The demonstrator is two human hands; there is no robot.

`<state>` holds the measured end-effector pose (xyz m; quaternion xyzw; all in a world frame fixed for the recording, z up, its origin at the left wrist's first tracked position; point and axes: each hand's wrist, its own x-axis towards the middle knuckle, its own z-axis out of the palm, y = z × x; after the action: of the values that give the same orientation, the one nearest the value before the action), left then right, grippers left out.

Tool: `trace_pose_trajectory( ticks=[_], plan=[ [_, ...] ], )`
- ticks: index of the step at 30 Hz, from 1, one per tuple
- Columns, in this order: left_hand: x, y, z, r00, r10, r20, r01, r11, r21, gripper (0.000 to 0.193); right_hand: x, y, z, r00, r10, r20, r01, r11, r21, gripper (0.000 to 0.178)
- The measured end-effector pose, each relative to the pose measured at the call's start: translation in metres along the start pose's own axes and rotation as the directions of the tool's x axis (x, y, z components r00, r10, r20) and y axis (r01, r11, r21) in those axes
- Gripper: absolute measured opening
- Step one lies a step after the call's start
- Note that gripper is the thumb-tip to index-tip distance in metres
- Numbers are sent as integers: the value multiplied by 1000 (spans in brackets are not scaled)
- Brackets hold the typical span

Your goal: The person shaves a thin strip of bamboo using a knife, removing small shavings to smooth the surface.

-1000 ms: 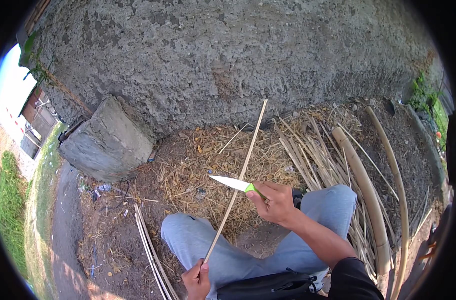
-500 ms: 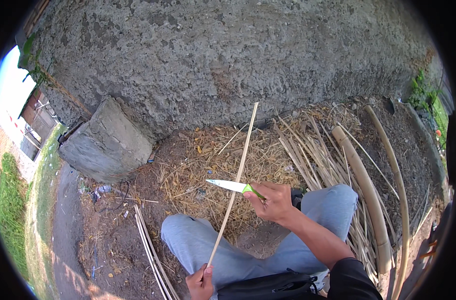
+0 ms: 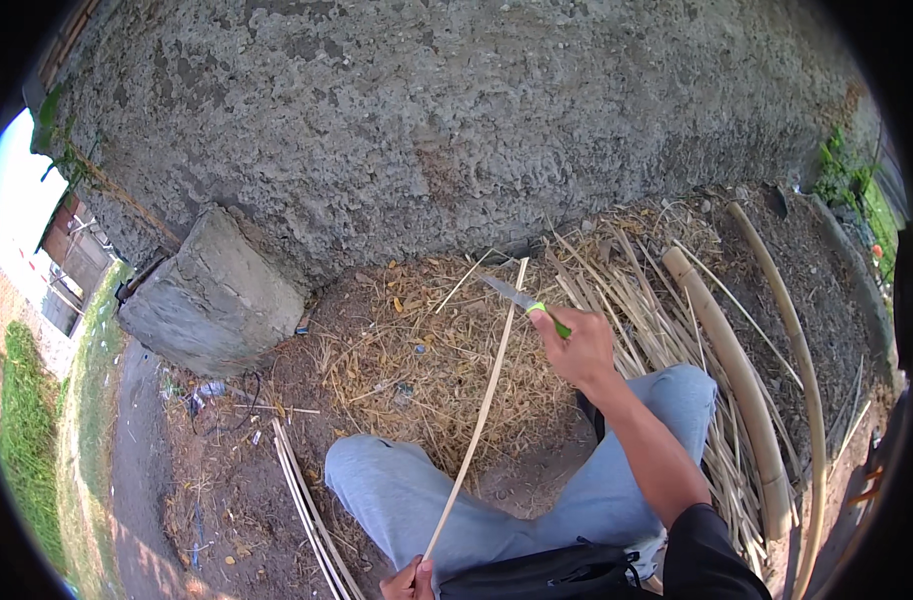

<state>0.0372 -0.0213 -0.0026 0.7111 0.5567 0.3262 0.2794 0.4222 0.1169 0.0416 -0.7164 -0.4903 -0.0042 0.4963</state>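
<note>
My right hand (image 3: 582,348), grasping a green-handled pointed metal knife (image 3: 519,299), has moved toward one o'clock; my left hand (image 3: 407,581) grips a thin pale bamboo strip (image 3: 490,396).

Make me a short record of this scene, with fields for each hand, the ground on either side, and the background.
Left hand: closed around the near end of a long pale strip
Right hand: gripping a green-handled knife
Blade: crosses the strip near its far end in this view; contact unclear
Ground, left: a few loose pale strips
Ground, right: a pile of strips, a thick pole and a thinner, curved pole
Background: rough grey wall, with a concrete block at left
</note>
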Motion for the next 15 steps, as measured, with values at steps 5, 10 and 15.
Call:
trace_pose_trajectory(
  ticks=[5, 10, 15],
  plan=[
    [2, 15, -13, 1000, -11, -18, 11, 999, -32, 27, -8, -10, -11, 997, -66, -29, 68, 995, 74, 26],
    [-2, 10, -6, 999, -42, 4, 42, 997, -57, 28, -23, -17, -6, 969, -238, -63, 244, 965, 96, 23],
    [1, 11, -8, 998, -64, -7, 63, 997, -50, 35, -48, -35, -2, 921, -385, 55, 375, 918, 128, 23]
  ],
)
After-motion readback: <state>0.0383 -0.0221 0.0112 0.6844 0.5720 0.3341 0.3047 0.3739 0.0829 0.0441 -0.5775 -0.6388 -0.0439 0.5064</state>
